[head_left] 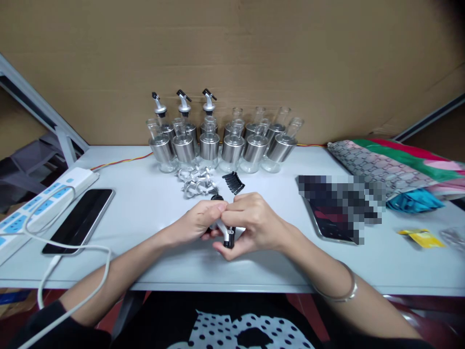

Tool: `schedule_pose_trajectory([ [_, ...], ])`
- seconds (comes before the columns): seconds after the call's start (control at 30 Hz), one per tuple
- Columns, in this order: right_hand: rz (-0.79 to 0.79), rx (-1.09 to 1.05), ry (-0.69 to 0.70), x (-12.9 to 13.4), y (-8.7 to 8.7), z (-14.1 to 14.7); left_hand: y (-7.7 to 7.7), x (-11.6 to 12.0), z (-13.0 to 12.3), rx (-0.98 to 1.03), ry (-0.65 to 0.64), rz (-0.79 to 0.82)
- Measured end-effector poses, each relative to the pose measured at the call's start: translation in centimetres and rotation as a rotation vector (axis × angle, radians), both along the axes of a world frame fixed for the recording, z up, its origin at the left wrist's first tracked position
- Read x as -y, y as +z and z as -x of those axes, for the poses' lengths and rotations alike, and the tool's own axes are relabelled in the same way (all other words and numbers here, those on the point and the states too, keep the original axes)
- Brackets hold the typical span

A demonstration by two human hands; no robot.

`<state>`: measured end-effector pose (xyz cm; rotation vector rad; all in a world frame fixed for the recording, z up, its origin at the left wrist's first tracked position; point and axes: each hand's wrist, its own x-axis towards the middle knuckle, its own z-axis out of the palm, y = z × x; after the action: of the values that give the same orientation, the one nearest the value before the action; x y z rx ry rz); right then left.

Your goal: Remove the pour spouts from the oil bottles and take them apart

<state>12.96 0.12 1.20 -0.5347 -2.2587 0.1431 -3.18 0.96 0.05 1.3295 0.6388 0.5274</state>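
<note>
Near the table's front edge, both hands meet around a silver-and-black pourer spout (pixel 227 236). My left hand (pixel 199 220) has its fingers closed on the spout's base end, which its fingers partly hide. My right hand (pixel 252 223) closes round the spout from the other side, its thumb at the black tip. Just beyond lie a pile of silver spout parts (pixel 198 182) and a row of small black pieces (pixel 233 182). Behind them stand several glass bottles with steel sleeves (pixel 209 144); three in the back row carry spouts (pixel 184 100).
At the left are a white power strip (pixel 47 198), a phone (pixel 82 218) and a looping white cable (pixel 82 246). On the right lie another phone (pixel 323 208), a patterned bag (pixel 385 165) and a yellow wrapper (pixel 423 238). A cardboard wall (pixel 232 58) backs the table.
</note>
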Motion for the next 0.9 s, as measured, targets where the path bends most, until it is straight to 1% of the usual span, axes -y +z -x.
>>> schedule_pose_trajectory([
  [0.2,0.087,0.003,0.026,0.1,0.1,0.0,0.2,0.1,-0.1,-0.006,0.007,0.0],
  [0.53,0.08,0.047,-0.004,-0.1,0.1,-0.1,-0.2,0.0,-0.2,-0.012,0.069,0.029],
  [0.6,0.101,0.047,-0.012,-0.1,0.2,-0.1,-0.1,-0.1,-0.1,-0.019,0.066,-0.008],
  [0.77,0.141,0.026,-0.011,0.0,0.5,-0.2,0.7,-0.2,0.1,-0.076,0.01,-0.179],
  [0.9,0.211,0.056,0.045,0.1,0.7,-0.4,1.3,-0.4,0.6,-0.088,0.037,-0.234],
])
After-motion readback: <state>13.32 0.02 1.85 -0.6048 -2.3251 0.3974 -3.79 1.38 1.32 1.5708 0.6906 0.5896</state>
